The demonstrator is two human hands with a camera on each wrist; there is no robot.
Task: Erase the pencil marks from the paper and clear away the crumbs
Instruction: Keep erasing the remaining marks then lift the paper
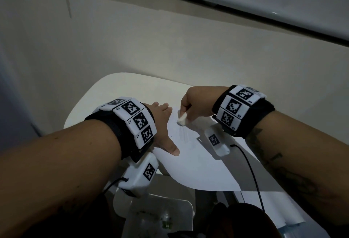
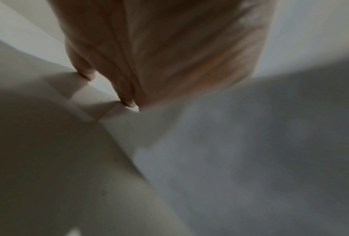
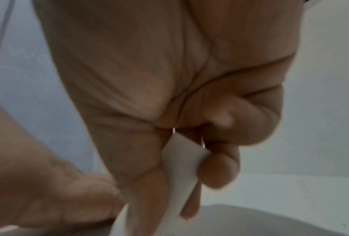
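A white sheet of paper (image 1: pixel 198 164) lies on the small white table (image 1: pixel 113 90), with faint grey pencil marks (image 1: pixel 184 133) near its far end. My right hand (image 1: pixel 190 103) pinches a white eraser (image 1: pixel 182 119) whose tip touches the paper just above the marks. In the right wrist view the eraser (image 3: pixel 181 164) shows between thumb and curled fingers. My left hand (image 1: pixel 162 124) lies flat with straight fingers on the paper's left edge, thumb (image 1: pixel 172 148) spread toward me. In the left wrist view the left hand's fingertips (image 2: pixel 130 102) press down on the paper (image 2: pixel 230 159) at its edge.
The paper's near end hangs over the table's front edge. Below it stands a white shelf or tray (image 1: pixel 160 217) with small green specks. A second sheet (image 1: pixel 273 209) lies lower right. A beige wall (image 1: pixel 170 49) runs behind the table, close to it.
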